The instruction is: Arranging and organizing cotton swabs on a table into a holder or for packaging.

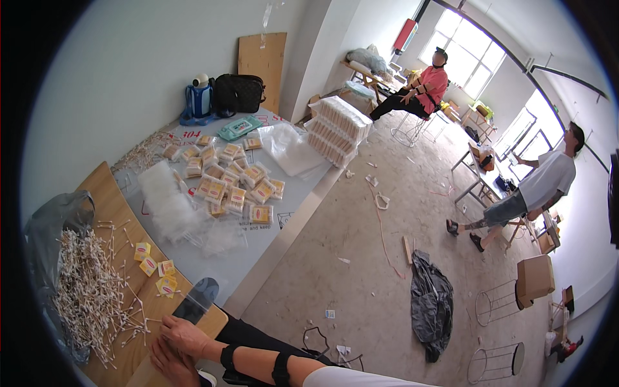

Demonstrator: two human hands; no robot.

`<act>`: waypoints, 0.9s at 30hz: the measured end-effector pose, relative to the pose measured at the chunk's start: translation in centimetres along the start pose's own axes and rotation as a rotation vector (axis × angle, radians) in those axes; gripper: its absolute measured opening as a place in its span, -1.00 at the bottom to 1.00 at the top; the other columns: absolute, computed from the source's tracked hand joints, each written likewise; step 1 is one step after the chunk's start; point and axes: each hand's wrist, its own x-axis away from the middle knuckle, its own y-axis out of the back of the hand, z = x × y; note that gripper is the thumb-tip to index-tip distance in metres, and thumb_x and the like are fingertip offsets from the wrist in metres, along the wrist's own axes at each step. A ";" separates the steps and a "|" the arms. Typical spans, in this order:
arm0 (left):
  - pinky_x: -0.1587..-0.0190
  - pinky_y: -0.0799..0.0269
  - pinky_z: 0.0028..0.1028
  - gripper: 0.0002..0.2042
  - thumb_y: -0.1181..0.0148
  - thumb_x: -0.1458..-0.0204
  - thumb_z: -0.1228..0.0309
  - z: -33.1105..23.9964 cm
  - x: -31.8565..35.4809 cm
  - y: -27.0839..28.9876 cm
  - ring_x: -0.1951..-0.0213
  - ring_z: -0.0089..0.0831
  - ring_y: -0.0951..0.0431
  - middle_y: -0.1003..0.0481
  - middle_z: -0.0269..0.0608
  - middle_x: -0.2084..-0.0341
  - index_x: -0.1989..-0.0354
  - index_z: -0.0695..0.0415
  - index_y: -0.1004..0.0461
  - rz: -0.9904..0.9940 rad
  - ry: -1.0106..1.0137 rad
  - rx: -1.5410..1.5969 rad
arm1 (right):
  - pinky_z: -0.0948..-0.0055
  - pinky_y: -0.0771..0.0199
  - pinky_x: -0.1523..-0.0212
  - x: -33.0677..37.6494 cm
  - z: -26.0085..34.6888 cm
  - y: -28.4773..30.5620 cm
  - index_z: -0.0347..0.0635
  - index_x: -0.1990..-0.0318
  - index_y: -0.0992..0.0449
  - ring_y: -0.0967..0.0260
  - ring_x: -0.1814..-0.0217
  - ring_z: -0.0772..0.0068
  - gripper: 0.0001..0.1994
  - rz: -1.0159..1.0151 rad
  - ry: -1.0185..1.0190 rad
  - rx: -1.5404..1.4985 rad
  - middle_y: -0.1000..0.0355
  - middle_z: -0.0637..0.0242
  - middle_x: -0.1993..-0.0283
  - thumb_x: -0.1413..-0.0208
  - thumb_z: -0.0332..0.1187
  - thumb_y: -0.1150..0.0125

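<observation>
Rested flat, fingers spread and holding nothing: right hand [184, 335], strapped at the forearm, over left hand [169, 364], whose grip could not be told. Lay on pale wooden board [109, 200], fingertips just beside clear zip bag [196, 300]. Heaped to the left within easy reach, likely for bagging: white cotton swabs [87, 290]. Scattered near: small yellow labels [155, 267]. Farther off on grey table [284, 193]: filled swab packets [235, 184].
</observation>
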 end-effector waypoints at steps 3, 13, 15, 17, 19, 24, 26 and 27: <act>0.01 -0.32 -0.07 -0.47 0.05 -0.14 0.05 0.2 0.3 -0.3 -0.04 0.07 -0.36 -0.36 0.10 -0.01 -0.12 0.24 -0.27 -0.040 0.000 -0.011 | 0.28 -0.36 0.23 -0.1 0.1 -0.1 -0.33 0.45 -0.28 -0.27 0.24 0.09 -0.86 -0.013 0.012 0.019 -0.20 0.11 0.34 0.08 -0.41 -0.03; 0.07 -0.36 -0.05 -0.52 0.01 -0.13 0.09 0.0 -0.1 0.6 0.02 0.11 -0.40 -0.38 0.17 0.07 -0.02 0.29 -0.33 -0.064 -0.008 0.023 | 0.31 -0.35 0.23 -0.1 0.3 -0.2 -0.30 0.43 -0.29 -0.27 0.23 0.13 -0.87 -0.040 0.065 0.137 -0.22 0.13 0.34 0.11 -0.42 -0.03; 0.08 -0.36 -0.05 -0.51 0.00 -0.13 0.08 0.1 -0.2 0.7 0.04 0.13 -0.41 -0.39 0.19 0.08 -0.01 0.30 -0.33 -0.091 -0.009 0.054 | 0.31 -0.35 0.22 0.0 0.1 -0.3 -0.30 0.42 -0.28 -0.27 0.22 0.13 -0.86 -0.044 0.065 0.145 -0.22 0.13 0.34 0.11 -0.42 -0.03; 0.08 -0.36 -0.04 -0.51 -0.02 -0.13 0.09 -0.1 -0.6 1.2 0.08 0.16 -0.42 -0.39 0.23 0.10 0.01 0.33 -0.34 -0.123 -0.020 0.192 | 0.32 -0.35 0.21 0.0 0.0 -0.4 -0.31 0.39 -0.28 -0.27 0.21 0.12 -0.85 -0.056 0.061 0.154 -0.21 0.12 0.32 0.11 -0.43 -0.02; 0.08 -0.37 -0.05 -0.51 -0.03 -0.13 0.10 -0.3 -0.7 1.4 0.09 0.17 -0.42 -0.39 0.24 0.10 0.00 0.34 -0.32 -0.145 -0.019 0.210 | 0.32 -0.35 0.20 0.1 -0.1 -0.5 -0.31 0.37 -0.28 -0.27 0.21 0.11 -0.85 -0.055 0.056 0.153 -0.21 0.12 0.32 0.10 -0.44 -0.02; 0.09 -0.38 -0.06 -0.50 -0.08 -0.12 0.13 -0.6 -0.5 1.2 0.08 0.17 -0.42 -0.37 0.27 0.08 -0.03 0.37 -0.28 -0.214 -0.010 0.207 | 0.31 -0.35 0.18 0.1 -0.1 -0.7 -0.34 0.30 -0.28 -0.27 0.19 0.10 -0.80 -0.046 0.014 0.123 -0.22 0.11 0.30 0.11 -0.46 -0.02; 0.11 -0.39 -0.07 -0.49 -0.09 -0.12 0.14 -0.7 -0.4 1.1 0.09 0.16 -0.43 -0.37 0.29 0.08 -0.04 0.37 -0.26 -0.236 -0.004 0.156 | 0.30 -0.35 0.17 0.2 -0.2 -0.7 -0.36 0.27 -0.27 -0.28 0.18 0.09 -0.77 -0.059 -0.018 0.116 -0.22 0.10 0.28 0.13 -0.47 -0.04; 0.11 -0.39 -0.07 -0.49 -0.09 -0.12 0.14 -0.6 -0.3 1.1 0.09 0.16 -0.43 -0.37 0.29 0.08 -0.04 0.37 -0.26 -0.235 -0.003 0.155 | 0.30 -0.35 0.17 0.1 0.0 -0.6 -0.36 0.27 -0.27 -0.28 0.18 0.09 -0.77 -0.059 -0.018 0.115 -0.22 0.10 0.28 0.13 -0.47 -0.04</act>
